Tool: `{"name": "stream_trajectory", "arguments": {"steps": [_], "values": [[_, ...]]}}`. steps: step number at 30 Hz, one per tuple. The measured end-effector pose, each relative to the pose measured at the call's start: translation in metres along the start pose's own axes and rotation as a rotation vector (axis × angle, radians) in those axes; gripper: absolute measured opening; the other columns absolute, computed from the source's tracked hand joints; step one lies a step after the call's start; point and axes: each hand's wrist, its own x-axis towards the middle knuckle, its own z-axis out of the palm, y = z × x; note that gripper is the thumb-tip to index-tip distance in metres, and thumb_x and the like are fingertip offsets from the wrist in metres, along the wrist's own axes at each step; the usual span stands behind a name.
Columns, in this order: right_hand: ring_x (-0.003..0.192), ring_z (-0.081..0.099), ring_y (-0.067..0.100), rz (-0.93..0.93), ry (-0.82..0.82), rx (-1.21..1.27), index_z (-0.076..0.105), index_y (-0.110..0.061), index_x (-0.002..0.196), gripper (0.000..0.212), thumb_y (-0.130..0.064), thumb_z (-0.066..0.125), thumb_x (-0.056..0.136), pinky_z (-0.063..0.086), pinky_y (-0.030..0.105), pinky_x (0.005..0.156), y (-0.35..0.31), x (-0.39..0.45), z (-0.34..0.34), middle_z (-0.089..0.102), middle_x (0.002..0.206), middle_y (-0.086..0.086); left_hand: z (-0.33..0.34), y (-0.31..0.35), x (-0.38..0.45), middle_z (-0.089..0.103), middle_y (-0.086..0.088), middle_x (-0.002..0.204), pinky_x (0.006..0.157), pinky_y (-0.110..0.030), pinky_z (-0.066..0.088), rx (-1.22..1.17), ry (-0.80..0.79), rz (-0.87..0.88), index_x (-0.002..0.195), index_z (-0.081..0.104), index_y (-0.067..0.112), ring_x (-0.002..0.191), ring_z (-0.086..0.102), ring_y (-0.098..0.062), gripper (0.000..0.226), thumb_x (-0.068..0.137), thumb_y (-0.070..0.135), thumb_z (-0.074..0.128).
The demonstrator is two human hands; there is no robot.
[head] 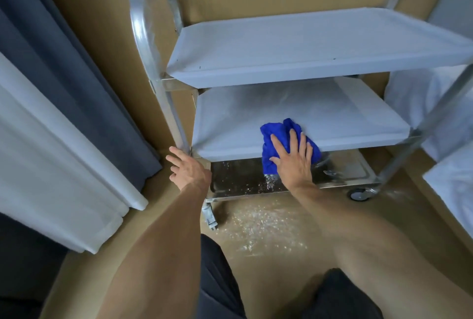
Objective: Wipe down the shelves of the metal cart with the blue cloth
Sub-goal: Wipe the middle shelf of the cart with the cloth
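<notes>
Cloth (276,139) is lying on the cart's (153,44) middle shelf (332,119) under flat right fingers (294,142), left hand (188,168) relaxed beside the curtain (64,75), crumbs (261,224) dotting the floor (281,254).

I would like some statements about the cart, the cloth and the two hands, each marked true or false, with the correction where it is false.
1. The right hand presses the blue cloth with straight fingers. True.
2. The cloth lies on the top shelf. False: it is at the front edge of the middle shelf.
3. The left hand is at the cart's front left post. True.
4. The bottom shelf is spotless. False: white specks lie on it.
5. White crumbs lie on the floor in front of the cart. True.
6. The left hand holds a second cloth. False: it holds no cloth.
</notes>
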Motion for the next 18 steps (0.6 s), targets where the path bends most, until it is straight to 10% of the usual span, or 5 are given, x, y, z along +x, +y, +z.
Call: {"name": "stream_trajectory", "arguments": {"steps": [10,18], "values": [[0.147,-0.007,0.052,0.146,0.021,-0.011,0.006,-0.023,0.159,0.067,-0.048,0.033,0.103,0.009,0.062,0.118,0.052,-0.001,-0.004,-0.002,0.162,0.027,0.029,0.071,-0.055,-0.005,-0.032,0.156,0.117,-0.049,0.018,0.175,0.035,0.248,0.154,-0.001,0.012,0.146,0.000,-0.045,0.094,0.087,0.032,0.063],[0.150,-0.005,0.044,0.283,0.206,0.422,0.021,-0.025,0.157,0.063,-0.034,0.047,0.101,0.008,0.058,0.122,0.041,0.005,0.007,0.001,0.164,0.020,0.051,0.152,-0.057,0.032,-0.024,0.146,0.110,-0.049,0.031,0.165,-0.070,0.311,0.125,0.053,0.011,0.136,0.027,-0.039,0.034,0.093,0.017,0.045]]}}
